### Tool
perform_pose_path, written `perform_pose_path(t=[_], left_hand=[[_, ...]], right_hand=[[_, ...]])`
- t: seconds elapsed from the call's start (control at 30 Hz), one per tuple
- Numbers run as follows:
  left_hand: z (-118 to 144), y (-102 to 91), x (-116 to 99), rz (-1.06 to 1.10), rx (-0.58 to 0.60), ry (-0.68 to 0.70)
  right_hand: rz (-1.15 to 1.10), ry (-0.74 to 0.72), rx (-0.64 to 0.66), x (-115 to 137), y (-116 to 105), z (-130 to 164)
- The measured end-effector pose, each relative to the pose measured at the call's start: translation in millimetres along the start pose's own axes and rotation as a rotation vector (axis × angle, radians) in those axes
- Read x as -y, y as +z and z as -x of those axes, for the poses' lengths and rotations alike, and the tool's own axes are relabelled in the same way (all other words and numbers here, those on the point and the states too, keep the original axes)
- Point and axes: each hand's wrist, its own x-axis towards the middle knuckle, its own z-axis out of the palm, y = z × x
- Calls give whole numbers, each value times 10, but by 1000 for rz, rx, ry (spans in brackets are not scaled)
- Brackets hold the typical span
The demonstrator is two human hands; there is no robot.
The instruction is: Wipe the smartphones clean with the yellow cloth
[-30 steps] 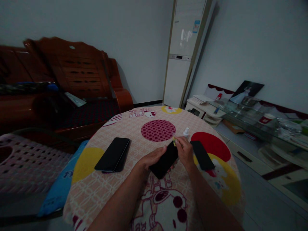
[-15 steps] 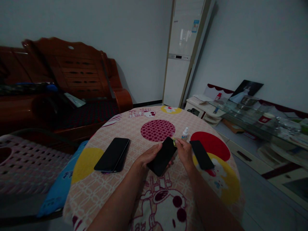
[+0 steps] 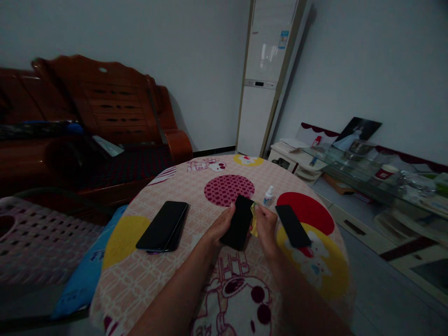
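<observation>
A black smartphone (image 3: 238,225) is held over the middle of the round table by my left hand (image 3: 221,226), thumb along its left edge. My right hand (image 3: 266,224) pinches a small yellow cloth (image 3: 254,221) against the phone's upper right edge. Just beyond the right hand, a small white spray bottle (image 3: 269,195) stands upright. Another black phone (image 3: 293,226) lies flat to the right. On the left, a dark phone (image 3: 163,226) rests on top of another one, whose edge shows beneath it.
A patterned cloth (image 3: 140,275) covers the table. To the left are a woven chair (image 3: 42,242) and a wooden sofa (image 3: 115,112). A tall air conditioner (image 3: 259,107) stands in the corner. At right, a glass-topped cabinet (image 3: 353,172) holds a paper cup (image 3: 386,171) and clutter.
The phone in my left hand has turned more upright. My right hand has moved slightly down along its edge, and more of the yellow cloth shows.
</observation>
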Motion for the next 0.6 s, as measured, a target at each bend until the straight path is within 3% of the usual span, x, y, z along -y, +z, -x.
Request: perform_pose_path(t=[0.23,0.43,0.6], left_hand=[[-113,2,73,75,-256,131],[-170,-145,25,118,-435,176],[-173,-199,-8,115,-594,215]], right_hand=[[81,-61,87,61,92,107],[44,-15,229,99,193,252],[2,41,256,140,225,321]])
